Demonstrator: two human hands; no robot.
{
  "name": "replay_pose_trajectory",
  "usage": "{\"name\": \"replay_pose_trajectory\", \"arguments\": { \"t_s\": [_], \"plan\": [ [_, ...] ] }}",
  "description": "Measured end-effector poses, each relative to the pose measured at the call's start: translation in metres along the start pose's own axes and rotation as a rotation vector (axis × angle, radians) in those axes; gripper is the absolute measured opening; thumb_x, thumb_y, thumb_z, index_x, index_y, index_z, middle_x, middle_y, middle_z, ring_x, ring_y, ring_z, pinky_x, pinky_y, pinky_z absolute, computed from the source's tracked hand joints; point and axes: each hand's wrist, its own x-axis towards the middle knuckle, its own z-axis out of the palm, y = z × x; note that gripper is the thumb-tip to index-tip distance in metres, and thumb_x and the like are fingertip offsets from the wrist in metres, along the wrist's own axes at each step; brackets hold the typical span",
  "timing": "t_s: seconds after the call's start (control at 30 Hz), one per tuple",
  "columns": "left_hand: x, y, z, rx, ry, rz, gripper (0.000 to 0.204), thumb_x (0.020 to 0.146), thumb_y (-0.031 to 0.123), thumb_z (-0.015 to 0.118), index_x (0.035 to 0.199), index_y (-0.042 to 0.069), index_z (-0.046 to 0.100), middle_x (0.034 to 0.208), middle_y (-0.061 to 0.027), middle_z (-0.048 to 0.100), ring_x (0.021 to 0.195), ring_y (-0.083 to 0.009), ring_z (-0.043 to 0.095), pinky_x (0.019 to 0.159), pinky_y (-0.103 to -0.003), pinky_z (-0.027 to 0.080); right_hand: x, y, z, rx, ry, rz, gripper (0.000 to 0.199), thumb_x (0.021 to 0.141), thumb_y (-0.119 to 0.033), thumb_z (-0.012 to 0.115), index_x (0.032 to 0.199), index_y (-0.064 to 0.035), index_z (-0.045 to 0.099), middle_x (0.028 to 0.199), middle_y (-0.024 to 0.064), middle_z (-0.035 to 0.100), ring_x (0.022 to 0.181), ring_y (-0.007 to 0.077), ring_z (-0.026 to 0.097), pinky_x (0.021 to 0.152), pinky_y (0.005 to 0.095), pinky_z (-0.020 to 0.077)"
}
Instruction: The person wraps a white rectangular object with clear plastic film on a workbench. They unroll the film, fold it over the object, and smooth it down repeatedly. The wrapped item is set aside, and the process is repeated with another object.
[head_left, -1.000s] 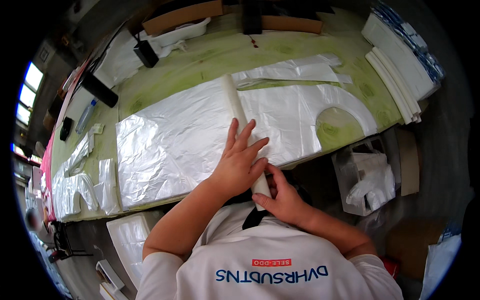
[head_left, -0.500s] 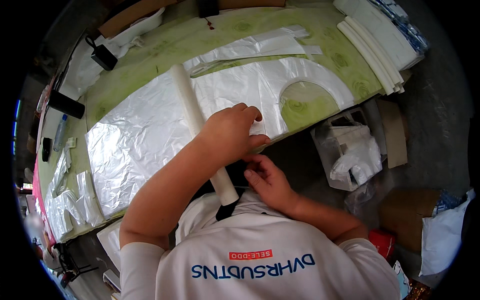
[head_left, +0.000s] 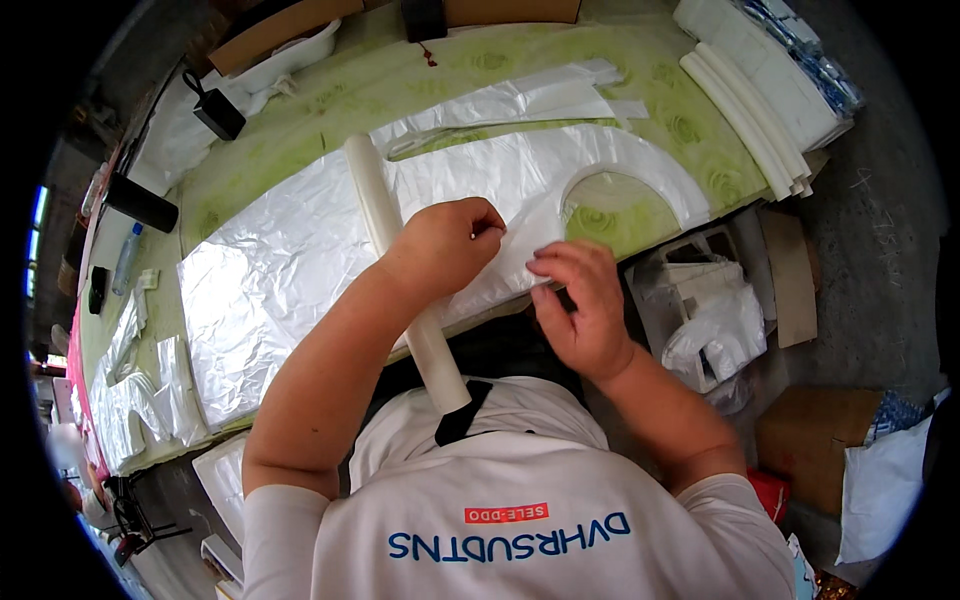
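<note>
A sheet of shiny translucent white plastic film lies on the table, its right end shaped around a large rounded cut-out. Across it rests a cream-coloured tube, its near end against my shirt. My left hand is over the film just right of the tube, fingers curled in a pinch; whatever they hold is hidden. Close to the film's front edge is my right hand, fingers bent and thumb apart, fingertips at the film near the cut-out. I see nothing held in it.
A green patterned cover lies over the table. Several cream tubes rest at the far right. Film strips lie behind the sheet. Below the right edge stands a bin with crumpled plastic. A black speaker-like box sits far left.
My right hand has risen from near my waist to the film's front edge. My left hand's fingers, spread before, are now drawn together.
</note>
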Motion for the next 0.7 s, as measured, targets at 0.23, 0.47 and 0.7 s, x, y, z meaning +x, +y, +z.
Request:
{"name": "replay_pose_trajectory", "arguments": {
  "t_s": [0.23, 0.47, 0.7],
  "plan": [
    [-0.002, 0.001, 0.003, -0.034, 0.041, -0.001, 0.022, 0.092, 0.019, 0.065, 0.106, 0.002, 0.07, 0.091, -0.0108, 0.072, 0.082, -0.0213, 0.068, 0.079, -0.034, 0.055, 0.018, 0.038, 0.011, -0.248, -0.235, 0.024, 0.02, 0.081, -0.019, 0.073, 0.099, -0.0103, 0.073, 0.105, 0.0056, 0.07, 0.094, 0.0331, 0.059, 0.086, 0.0448, 0.045],
    [0.004, 0.011, -0.006, 0.001, -0.032, 0.047, 0.026, 0.091, 0.021, 0.07, 0.11, 0.004, 0.067, 0.104, -0.011, 0.068, 0.083, -0.0185, 0.064, 0.079, -0.031, 0.054, 0.053, 0.1, 0.031, -0.575, -0.071, 0.21, 0.055, 0.084, -0.022, 0.071, 0.138, -0.017, 0.06, 0.143, 0.0085, 0.055, 0.116, 0.0336, 0.052, 0.097, 0.0487, 0.0431],
    [0.083, 0.026, 0.002, -0.209, 0.316, -0.008, 0.049, 0.089, 0.035, 0.075, 0.124, 0.002, 0.06, 0.101, -0.0111, 0.068, 0.085, -0.0196, 0.067, 0.075, -0.033, 0.055, 0.05, 0.1, 0.023, -0.501, -0.153, -0.069, 0.065, 0.08, -0.018, 0.077, 0.141, -0.0277, 0.058, 0.153, 0.0039, 0.046, 0.118, 0.0316, 0.048, 0.102, 0.0452, 0.0402]
  ]
}}
